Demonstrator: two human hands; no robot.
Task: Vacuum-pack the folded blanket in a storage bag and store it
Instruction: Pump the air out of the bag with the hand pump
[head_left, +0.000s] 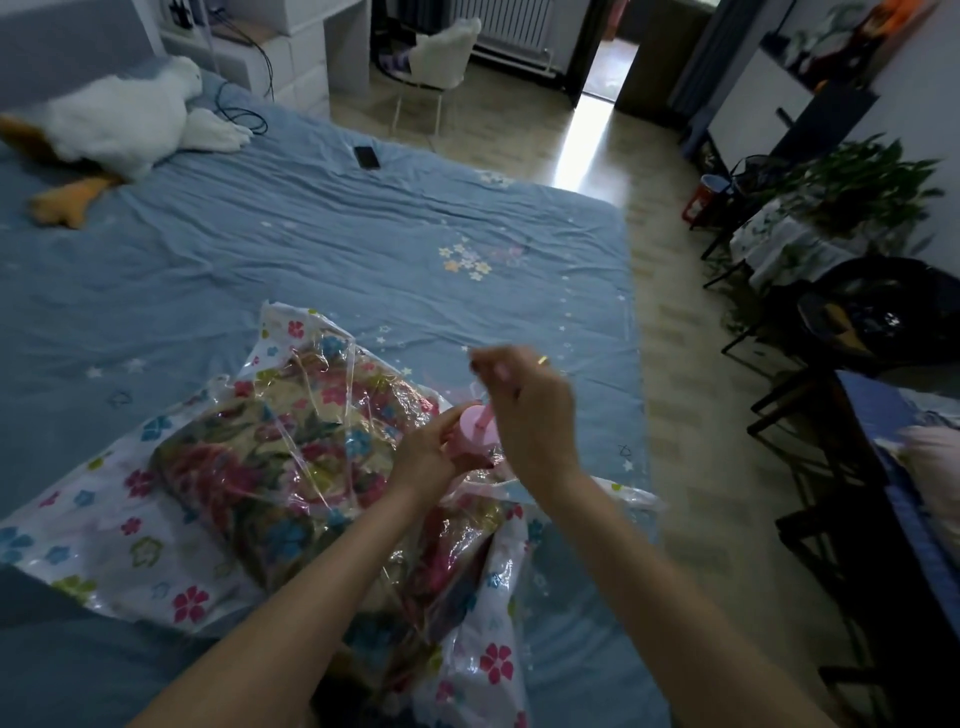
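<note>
Blanket: the folded blanket (270, 462) lies inside the bag (130, 540) on the bed (311, 234), under and left of both hands.
Pump: a pink pump (470, 436) stands on the bag between the hands.
Left hand: the left hand (423, 457) grips the pump's barrel, steadying it.
Right hand: the right hand (530, 410), raised above the pump, grasps the plunger's handle; blur hides the finer grip.
Progress: packing looks done; the plastic looks loose and crinkled, so air removal seems unfinished. Storing remains.

bed (311, 249), blue sheet | on it: storage bag (104, 540), plush goose (119, 119), phone (367, 157)
</note>
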